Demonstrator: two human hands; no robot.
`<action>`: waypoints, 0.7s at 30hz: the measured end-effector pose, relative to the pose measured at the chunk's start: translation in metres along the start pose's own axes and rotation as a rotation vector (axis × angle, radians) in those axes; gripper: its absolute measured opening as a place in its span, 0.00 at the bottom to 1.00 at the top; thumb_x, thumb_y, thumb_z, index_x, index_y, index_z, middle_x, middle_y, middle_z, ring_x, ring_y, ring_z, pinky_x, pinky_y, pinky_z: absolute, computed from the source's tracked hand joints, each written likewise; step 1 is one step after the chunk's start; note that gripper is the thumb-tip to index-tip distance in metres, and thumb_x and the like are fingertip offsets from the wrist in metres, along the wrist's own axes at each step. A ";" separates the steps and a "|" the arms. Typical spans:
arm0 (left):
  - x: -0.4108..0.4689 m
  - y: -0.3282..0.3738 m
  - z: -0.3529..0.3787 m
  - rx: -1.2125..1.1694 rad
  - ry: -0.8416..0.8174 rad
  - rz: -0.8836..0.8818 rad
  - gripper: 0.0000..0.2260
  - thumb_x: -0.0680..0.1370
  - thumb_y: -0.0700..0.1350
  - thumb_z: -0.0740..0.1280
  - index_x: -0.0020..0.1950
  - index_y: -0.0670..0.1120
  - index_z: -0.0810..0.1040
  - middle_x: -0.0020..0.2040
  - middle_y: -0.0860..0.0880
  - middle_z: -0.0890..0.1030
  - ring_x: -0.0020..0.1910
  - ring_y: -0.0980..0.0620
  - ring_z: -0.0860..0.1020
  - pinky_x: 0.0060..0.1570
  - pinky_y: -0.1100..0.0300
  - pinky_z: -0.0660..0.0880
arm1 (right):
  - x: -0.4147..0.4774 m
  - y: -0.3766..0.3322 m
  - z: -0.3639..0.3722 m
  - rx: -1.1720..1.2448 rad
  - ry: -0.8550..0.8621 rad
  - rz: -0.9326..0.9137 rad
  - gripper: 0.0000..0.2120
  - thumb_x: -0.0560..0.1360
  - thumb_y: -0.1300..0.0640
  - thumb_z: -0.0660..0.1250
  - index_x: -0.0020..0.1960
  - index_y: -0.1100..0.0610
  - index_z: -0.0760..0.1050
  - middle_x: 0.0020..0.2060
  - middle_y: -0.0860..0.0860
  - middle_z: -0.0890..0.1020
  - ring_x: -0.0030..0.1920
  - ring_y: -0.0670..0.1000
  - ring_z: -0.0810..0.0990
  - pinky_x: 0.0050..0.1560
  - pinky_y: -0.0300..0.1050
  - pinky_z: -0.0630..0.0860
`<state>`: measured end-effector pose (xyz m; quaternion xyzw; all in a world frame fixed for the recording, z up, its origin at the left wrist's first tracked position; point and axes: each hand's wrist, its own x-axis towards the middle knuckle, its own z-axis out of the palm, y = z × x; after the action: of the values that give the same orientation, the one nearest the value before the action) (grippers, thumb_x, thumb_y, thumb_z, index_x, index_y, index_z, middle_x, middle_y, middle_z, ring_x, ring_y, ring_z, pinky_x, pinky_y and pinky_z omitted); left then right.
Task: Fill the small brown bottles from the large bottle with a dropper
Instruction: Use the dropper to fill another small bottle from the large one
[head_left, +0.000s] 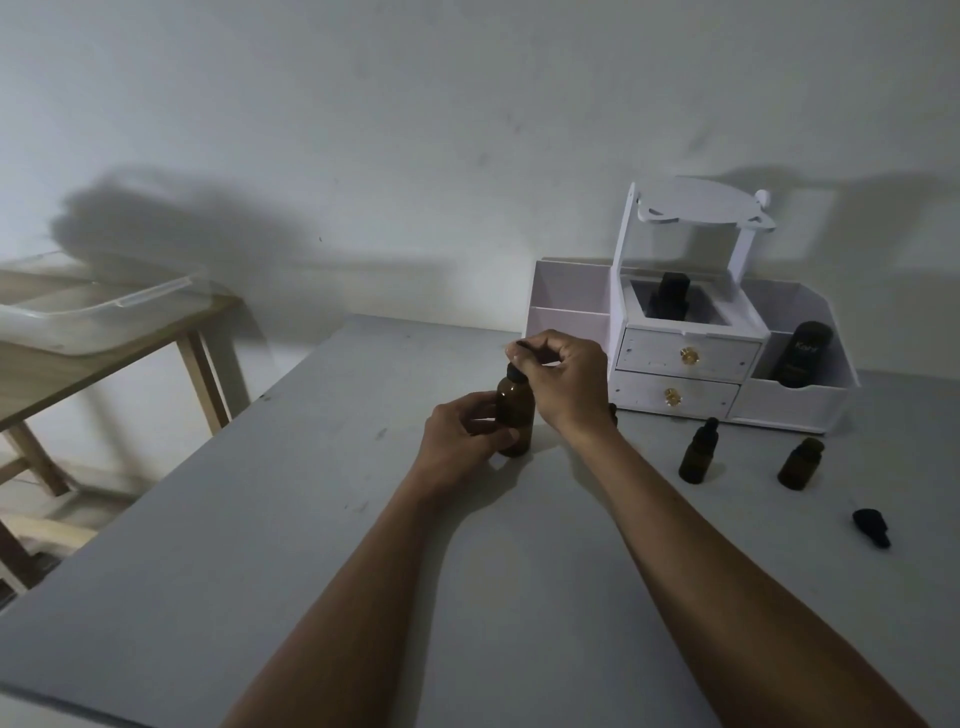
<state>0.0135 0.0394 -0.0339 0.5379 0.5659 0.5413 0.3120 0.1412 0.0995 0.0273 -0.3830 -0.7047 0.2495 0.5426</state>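
The left hand (460, 434) grips the large brown bottle (514, 415) upright on the table (260, 519); the right hand (563, 382) pinches its black dropper cap (513, 371).

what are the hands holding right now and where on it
The left hand grips the large brown bottle around its lower body; the right hand pinches the black dropper top at its neck.

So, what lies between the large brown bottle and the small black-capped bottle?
In the head view, the wrist of the right hand crosses that stretch, and a small dark thing shows behind it; the table is otherwise bare.
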 end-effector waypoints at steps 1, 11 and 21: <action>0.000 -0.001 0.000 -0.003 -0.001 0.000 0.23 0.72 0.37 0.75 0.66 0.49 0.79 0.54 0.51 0.85 0.50 0.57 0.84 0.47 0.67 0.78 | 0.000 -0.001 0.000 0.007 0.000 0.003 0.04 0.74 0.59 0.73 0.44 0.59 0.85 0.35 0.47 0.84 0.35 0.32 0.79 0.38 0.22 0.71; 0.000 -0.001 0.000 0.016 -0.005 0.004 0.23 0.72 0.37 0.74 0.66 0.48 0.79 0.55 0.50 0.85 0.50 0.58 0.84 0.47 0.67 0.78 | -0.003 -0.001 -0.002 -0.007 0.013 0.012 0.06 0.73 0.55 0.74 0.46 0.57 0.85 0.38 0.47 0.85 0.38 0.38 0.81 0.41 0.23 0.73; -0.002 0.003 0.001 0.031 0.005 -0.027 0.23 0.72 0.37 0.74 0.66 0.50 0.79 0.54 0.52 0.84 0.50 0.61 0.82 0.43 0.71 0.76 | 0.007 -0.026 -0.013 0.071 0.020 0.007 0.08 0.73 0.54 0.74 0.48 0.58 0.84 0.39 0.47 0.86 0.39 0.41 0.84 0.44 0.27 0.77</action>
<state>0.0156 0.0368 -0.0322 0.5335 0.5822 0.5297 0.3097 0.1461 0.0892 0.0553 -0.3684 -0.6888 0.2724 0.5618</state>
